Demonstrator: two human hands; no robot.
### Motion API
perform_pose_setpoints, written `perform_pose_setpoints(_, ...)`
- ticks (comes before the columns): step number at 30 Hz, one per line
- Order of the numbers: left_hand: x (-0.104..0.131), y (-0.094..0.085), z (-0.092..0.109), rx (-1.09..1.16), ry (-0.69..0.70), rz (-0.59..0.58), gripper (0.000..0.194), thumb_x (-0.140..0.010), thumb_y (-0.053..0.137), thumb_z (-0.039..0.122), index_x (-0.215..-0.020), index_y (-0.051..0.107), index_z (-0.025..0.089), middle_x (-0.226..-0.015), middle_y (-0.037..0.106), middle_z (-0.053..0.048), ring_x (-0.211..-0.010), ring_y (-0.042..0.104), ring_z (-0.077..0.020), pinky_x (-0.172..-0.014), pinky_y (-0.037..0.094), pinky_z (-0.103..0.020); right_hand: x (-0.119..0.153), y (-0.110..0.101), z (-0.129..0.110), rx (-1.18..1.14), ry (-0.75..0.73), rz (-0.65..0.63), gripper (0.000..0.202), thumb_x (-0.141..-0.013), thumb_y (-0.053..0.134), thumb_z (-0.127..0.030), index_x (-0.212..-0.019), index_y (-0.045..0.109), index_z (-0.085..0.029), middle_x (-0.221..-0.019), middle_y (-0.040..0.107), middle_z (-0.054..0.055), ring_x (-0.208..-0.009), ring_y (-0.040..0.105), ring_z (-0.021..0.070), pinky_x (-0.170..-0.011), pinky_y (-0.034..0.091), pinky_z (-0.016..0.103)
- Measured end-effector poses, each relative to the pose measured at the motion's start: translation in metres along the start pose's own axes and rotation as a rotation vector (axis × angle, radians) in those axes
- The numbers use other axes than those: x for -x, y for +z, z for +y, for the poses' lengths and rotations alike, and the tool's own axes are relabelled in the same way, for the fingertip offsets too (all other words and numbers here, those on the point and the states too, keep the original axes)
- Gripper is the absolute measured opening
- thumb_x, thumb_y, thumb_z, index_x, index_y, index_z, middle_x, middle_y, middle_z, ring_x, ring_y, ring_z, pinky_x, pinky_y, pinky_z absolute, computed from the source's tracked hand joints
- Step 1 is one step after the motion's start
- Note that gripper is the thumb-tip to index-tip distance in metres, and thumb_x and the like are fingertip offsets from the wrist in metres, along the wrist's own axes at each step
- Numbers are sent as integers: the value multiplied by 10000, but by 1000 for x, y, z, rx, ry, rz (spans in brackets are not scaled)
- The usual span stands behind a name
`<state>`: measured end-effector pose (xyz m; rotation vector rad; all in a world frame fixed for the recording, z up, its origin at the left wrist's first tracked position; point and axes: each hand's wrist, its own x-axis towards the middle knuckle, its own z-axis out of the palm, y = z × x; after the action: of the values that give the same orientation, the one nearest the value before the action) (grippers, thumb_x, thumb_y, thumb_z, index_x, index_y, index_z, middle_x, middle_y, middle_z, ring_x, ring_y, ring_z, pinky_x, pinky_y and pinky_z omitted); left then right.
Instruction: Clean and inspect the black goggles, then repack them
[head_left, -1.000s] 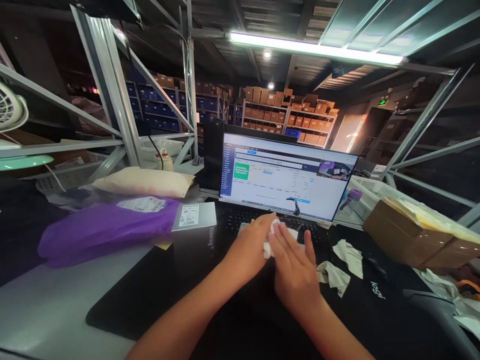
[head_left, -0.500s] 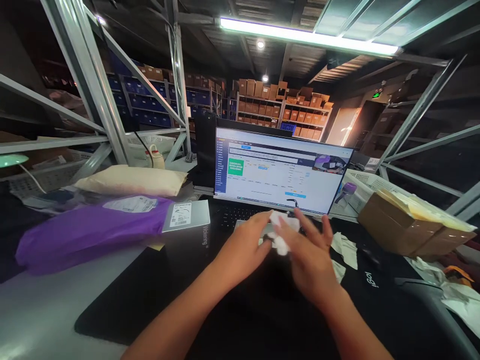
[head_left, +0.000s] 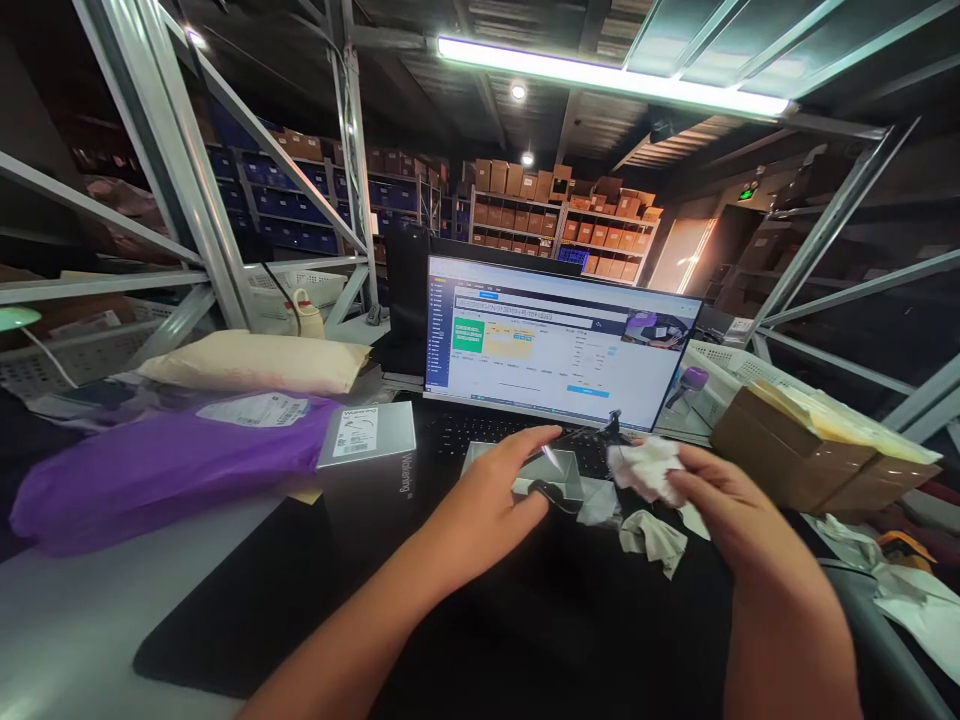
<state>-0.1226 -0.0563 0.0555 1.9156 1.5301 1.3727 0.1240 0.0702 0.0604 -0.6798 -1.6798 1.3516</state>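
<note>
My left hand (head_left: 499, 490) holds a pair of dark-framed glasses (head_left: 553, 492) between thumb and fingers, with one temple pointing up toward the screen. In my right hand (head_left: 720, 490) is a crumpled white tissue (head_left: 646, 470), pinched between thumb and fingers, to the right of the glasses. An open clear-grey tray (head_left: 574, 478) lies behind and below the glasses, in front of the keyboard (head_left: 465, 430). Another crumpled tissue (head_left: 656, 540) rests on the black desk mat (head_left: 300, 600) beneath my right hand.
A laptop-like screen (head_left: 555, 340) stands at the back. To the left are a silver-grey box (head_left: 367, 435), a purple package (head_left: 172, 475) and a cream package (head_left: 262, 362). Cardboard boxes (head_left: 780, 440) and a purple-capped bottle (head_left: 686, 385) stand on the right.
My right hand has moved right with the white tissue, away from my left hand. The glasses and the tray now show more clearly.
</note>
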Motion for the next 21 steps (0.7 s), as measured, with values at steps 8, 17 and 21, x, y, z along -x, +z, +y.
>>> perform_pose_setpoints(8,-3,10,-5,24,-27,-42,706,-817,526,116,-1490,387,277,-1515,477,-26,-1375,471,-250,-1166,393,-431,-3,99,16,-635,102,-138,332,-678,865,-343,-971,757,-232,-918,760,43,-826,690,206,-797,543,315)
perform_pose_setpoints(17,1,14,3,59,-30,-109,765,-792,540,95,-1507,364,302,-1527,464,-14,-1394,458,-257,-1167,392,-438,-10,74,26,-528,193,-302,346,-573,923,-367,-835,769,-202,-819,758,90,-870,717,291,-819,554,419)
perform_pose_setpoints(21,1,15,2,45,-32,-146,797,-788,534,92,-1524,327,314,-1527,462,-9,-1382,473,-258,-1158,402,-454,-12,76,31,-530,168,-220,336,-469,962,-256,-738,765,-214,-719,743,66,-817,721,302,-784,570,431)
